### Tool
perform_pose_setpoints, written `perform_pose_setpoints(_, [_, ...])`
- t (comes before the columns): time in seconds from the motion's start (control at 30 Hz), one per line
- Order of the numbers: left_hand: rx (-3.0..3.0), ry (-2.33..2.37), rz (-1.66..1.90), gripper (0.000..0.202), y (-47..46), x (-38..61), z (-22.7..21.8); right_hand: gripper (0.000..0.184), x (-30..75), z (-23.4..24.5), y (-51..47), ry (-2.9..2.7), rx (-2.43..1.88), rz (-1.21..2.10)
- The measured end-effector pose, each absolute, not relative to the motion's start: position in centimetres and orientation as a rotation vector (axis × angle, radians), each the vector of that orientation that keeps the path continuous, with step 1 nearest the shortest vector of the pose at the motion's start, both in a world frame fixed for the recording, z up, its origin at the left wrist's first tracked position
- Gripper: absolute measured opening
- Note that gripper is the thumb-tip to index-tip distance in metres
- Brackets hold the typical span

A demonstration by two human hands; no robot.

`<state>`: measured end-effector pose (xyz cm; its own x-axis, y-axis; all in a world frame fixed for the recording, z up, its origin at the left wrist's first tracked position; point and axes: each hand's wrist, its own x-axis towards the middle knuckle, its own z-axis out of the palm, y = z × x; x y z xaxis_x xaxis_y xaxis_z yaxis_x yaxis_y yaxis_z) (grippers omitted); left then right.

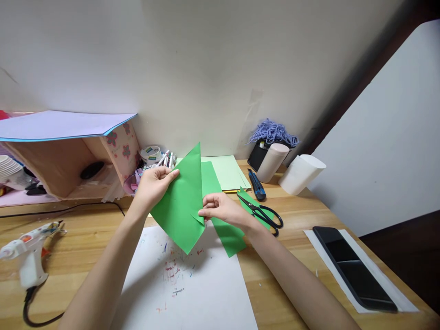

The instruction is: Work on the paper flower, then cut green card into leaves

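Note:
My left hand (pixel 154 183) grips the upper left edge of a folded green paper sheet (pixel 182 201) and holds it tilted above the table. At the sheet's lower right edge, my right hand (pixel 220 210) pinches a small folded corner. A second green strip (pixel 223 215) lies flat on the table under the held sheet. Black-handled scissors (pixel 263 213) rest on another green scrap just right of my right hand.
A white sheet (pixel 192 288) with ink marks covers the near table. A glue gun (pixel 29 252) lies at the left, a blue utility knife (pixel 256 185) and light green paper (pixel 227 172) at the back, a black phone (pixel 354 268) at the right. A cardboard box (pixel 68 160) stands back left.

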<state>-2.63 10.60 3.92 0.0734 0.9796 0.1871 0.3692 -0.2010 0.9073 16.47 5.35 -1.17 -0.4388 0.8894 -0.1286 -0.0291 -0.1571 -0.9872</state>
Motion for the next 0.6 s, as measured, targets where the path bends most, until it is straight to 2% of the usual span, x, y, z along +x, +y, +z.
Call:
perform_pose_setpoints(0.37, [1.643, 1.441, 1.161, 0.037, 10.9, -3.03, 3.85, 0.024, 16.71, -1.43, 5.41, -1.471, -1.065, 1.689])
perform_pose_setpoints(0.6, [1.725, 1.463, 1.09, 0.036, 11.41, -3.36, 3.63, 0.034, 17.28, -1.41, 5.4, -1.591, -1.005, 1.731])
